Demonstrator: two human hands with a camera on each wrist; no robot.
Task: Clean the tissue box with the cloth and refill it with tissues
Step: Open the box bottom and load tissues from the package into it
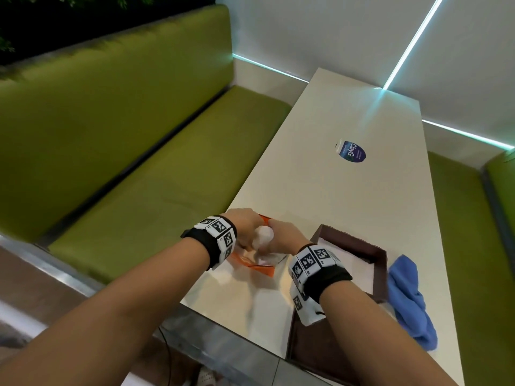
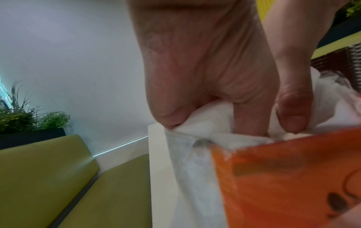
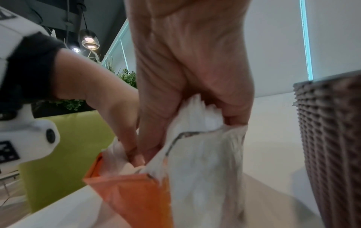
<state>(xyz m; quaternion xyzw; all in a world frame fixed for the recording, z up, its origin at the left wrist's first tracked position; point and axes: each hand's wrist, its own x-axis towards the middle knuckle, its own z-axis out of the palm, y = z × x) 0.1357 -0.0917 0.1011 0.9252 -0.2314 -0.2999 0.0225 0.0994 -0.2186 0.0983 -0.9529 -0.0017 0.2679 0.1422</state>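
- The left hand (image 1: 245, 227) and right hand (image 1: 284, 236) cover the top of the orange tissue pack (image 1: 262, 267); its opening under the fingers cannot be seen.
- Both wrist views are motion-blurred; the print on the pack (image 2: 293, 177) below the fingertips is unreadable.
- The right wristband hides the near left corner of the brown tissue box (image 1: 370, 254), beside the right fingers.
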